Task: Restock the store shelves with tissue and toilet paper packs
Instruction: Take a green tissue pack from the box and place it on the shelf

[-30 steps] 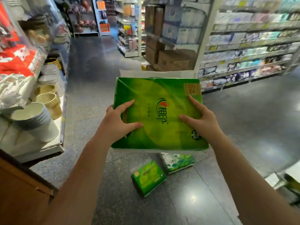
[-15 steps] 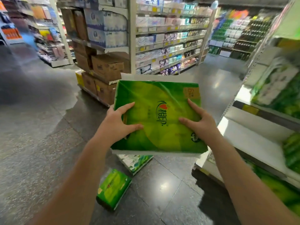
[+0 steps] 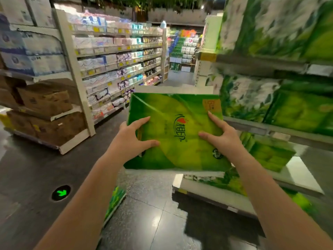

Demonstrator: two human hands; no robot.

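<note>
A large green tissue pack (image 3: 180, 127) with a red and black logo is held flat in front of me at chest height. My left hand (image 3: 131, 139) grips its left edge, thumb on top and fingers under. My right hand (image 3: 223, 139) grips its right side the same way. The store shelf (image 3: 266, 129) at my right carries blurred green tissue packs (image 3: 299, 112) on several levels. The held pack's right edge is close to that shelf's front.
Another green pack (image 3: 115, 201) lies on the dark tiled floor under my left forearm. A shelving unit (image 3: 115, 69) full of paper goods runs along the left, with cardboard boxes (image 3: 45, 101) at its end. A green arrow light (image 3: 61, 193) is set in the floor.
My view has swung to the right, from the aisle to the green tissue shelf. Both hands keep the same hold on the pack. The packs on the floor have slid out of view leftward.
</note>
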